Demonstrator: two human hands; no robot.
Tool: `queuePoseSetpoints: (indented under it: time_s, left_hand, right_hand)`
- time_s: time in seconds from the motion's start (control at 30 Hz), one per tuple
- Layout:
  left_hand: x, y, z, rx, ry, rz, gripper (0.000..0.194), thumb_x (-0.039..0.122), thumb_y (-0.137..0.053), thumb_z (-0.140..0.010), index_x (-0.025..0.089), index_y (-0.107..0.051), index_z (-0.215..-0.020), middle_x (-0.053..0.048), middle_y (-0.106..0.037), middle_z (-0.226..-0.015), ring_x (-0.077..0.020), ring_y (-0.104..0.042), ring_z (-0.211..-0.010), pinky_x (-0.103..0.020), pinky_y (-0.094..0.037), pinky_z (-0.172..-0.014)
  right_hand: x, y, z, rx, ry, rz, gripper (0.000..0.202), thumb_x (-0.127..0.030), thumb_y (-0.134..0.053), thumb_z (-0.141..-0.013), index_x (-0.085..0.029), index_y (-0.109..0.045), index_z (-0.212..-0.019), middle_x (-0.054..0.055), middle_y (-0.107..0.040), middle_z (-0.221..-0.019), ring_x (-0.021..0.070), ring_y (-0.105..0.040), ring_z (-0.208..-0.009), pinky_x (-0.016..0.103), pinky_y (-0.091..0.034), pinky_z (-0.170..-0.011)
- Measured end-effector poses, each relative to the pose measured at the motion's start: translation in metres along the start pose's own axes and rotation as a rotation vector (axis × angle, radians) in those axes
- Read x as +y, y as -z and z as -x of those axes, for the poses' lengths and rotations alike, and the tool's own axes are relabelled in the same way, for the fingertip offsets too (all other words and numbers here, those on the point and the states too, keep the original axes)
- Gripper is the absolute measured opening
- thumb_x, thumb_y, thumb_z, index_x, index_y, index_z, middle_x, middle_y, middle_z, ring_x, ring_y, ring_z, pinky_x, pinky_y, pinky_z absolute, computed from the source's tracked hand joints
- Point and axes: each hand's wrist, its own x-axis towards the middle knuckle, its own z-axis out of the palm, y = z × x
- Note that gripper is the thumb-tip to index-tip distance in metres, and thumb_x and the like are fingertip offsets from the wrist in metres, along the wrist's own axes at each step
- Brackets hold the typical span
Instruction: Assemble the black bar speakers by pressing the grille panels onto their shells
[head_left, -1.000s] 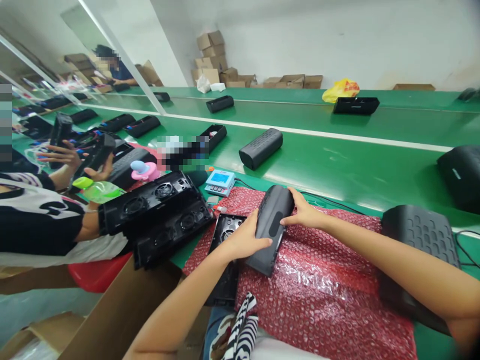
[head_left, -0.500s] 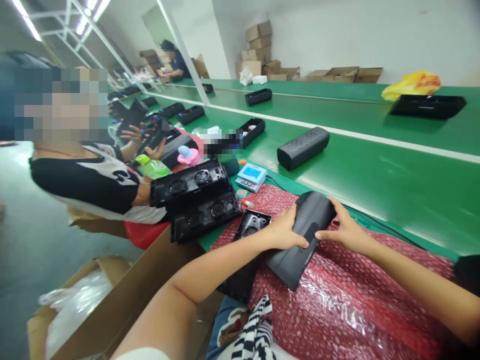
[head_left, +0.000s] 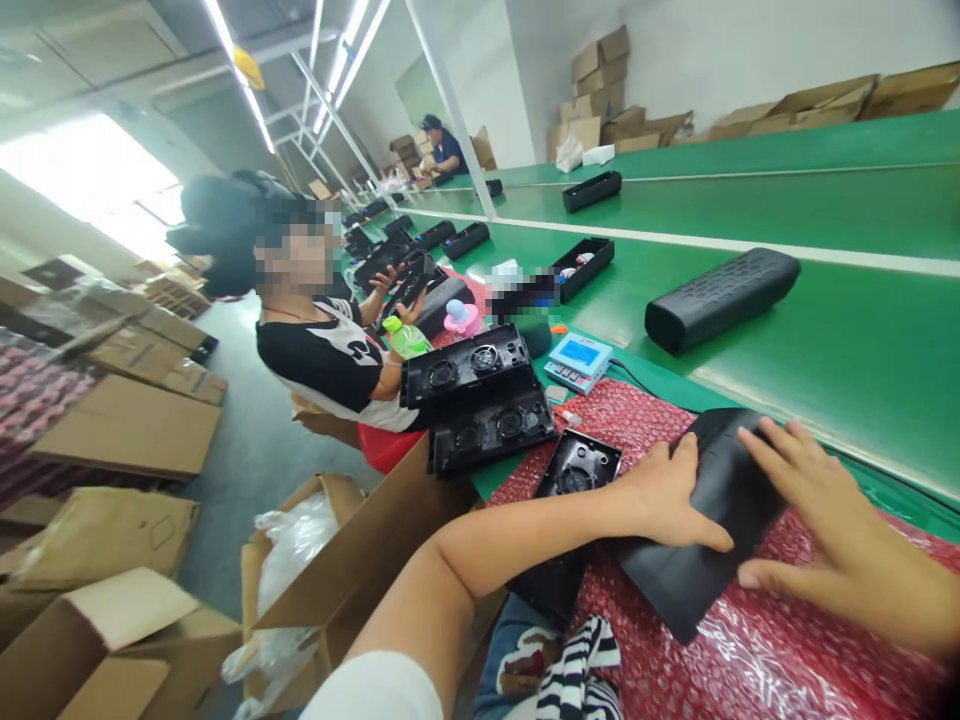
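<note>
A smooth black speaker casing (head_left: 724, 500) lies tilted on red bubble wrap (head_left: 757, 660). My left hand (head_left: 675, 495) grips it from the near left side, thumb laid over the top face. At its right end my right hand (head_left: 817, 510) has spread fingers, their tips against the casing and the thumb apart. Under my left forearm is an open black half-shell (head_left: 577, 465) with a round grille, partly hidden. Two more half-shells (head_left: 487, 430) are stacked to its left.
A blue-screened tester (head_left: 577, 360) with a cable stands behind the wrap. A closed casing (head_left: 720, 300) lies on the green bench (head_left: 862, 340). A co-worker (head_left: 322, 350) sits at left beside a green-capped bottle (head_left: 405, 338). A cardboard box (head_left: 375, 560) stands below.
The view has swung left, so the bench things appear farther right. My right hand's fingers have spread wider on the casing. My left hand stays on it.
</note>
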Motion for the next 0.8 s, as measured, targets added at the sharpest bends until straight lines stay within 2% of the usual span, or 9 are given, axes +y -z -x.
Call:
queuePoseSetpoints:
  time_s: [0.07, 0.13, 0.37, 0.57, 0.8]
  left_hand:
    - [0.002, 0.0, 0.0, -0.01, 0.0, -0.003, 0.123, 0.052, -0.07, -0.061, 0.007, 0.002, -0.15, -0.021, -0.01, -0.154, -0.0382, -0.018, -0.141, -0.048, -0.033, -0.11]
    - [0.003, 0.0, 0.001, -0.009, 0.001, 0.0, 0.122, 0.051, -0.069, -0.06, 0.007, 0.001, -0.15, -0.021, -0.011, -0.154, -0.0381, -0.021, -0.14, -0.048, -0.034, -0.109]
    - [-0.001, -0.003, -0.002, -0.004, -0.001, 0.03, 0.125, 0.057, -0.067, -0.057, 0.009, 0.0, -0.15, -0.021, -0.012, -0.154, -0.0398, -0.023, -0.138, -0.049, -0.034, -0.109]
    - [-0.002, -0.003, -0.003, 0.002, -0.01, 0.041, 0.126, 0.059, -0.067, -0.057, 0.009, 0.001, -0.15, -0.021, -0.013, -0.154, -0.0389, -0.024, -0.139, -0.049, -0.033, -0.109]
    - [-0.004, -0.005, -0.004, 0.003, -0.007, 0.039, 0.124, 0.053, -0.071, -0.058, 0.009, 0.0, -0.15, -0.021, -0.012, -0.154, -0.038, -0.021, -0.14, -0.047, -0.031, -0.111]
  right_hand:
    - [-0.012, -0.002, -0.001, 0.016, 0.079, 0.049, 0.085, -0.074, -0.039, -0.082, -0.035, -0.009, -0.151, 0.012, -0.014, -0.151, 0.0398, -0.015, -0.139, 0.07, -0.035, -0.091]
    - [-0.017, -0.007, -0.001, 0.031, 0.091, 0.069, 0.076, -0.069, -0.036, -0.086, -0.037, -0.011, -0.15, 0.013, -0.011, -0.152, 0.0404, -0.013, -0.139, 0.071, -0.034, -0.089]
    - [-0.006, -0.015, 0.001, -0.019, 0.096, -0.04, 0.065, -0.057, -0.039, -0.09, -0.044, -0.013, -0.148, 0.011, -0.007, -0.153, 0.0429, -0.003, -0.138, 0.075, -0.027, -0.086]
    - [-0.005, -0.019, 0.005, -0.014, 0.052, -0.06, 0.065, -0.06, -0.041, -0.087, -0.046, -0.017, -0.147, 0.007, -0.009, -0.153, 0.0399, -0.006, -0.139, 0.074, -0.022, -0.093]
    - [-0.005, -0.02, 0.001, 0.048, 0.084, -0.035, 0.064, -0.062, -0.037, -0.089, -0.046, -0.016, -0.147, 0.008, -0.014, -0.152, 0.039, -0.01, -0.139, 0.075, -0.027, -0.087]
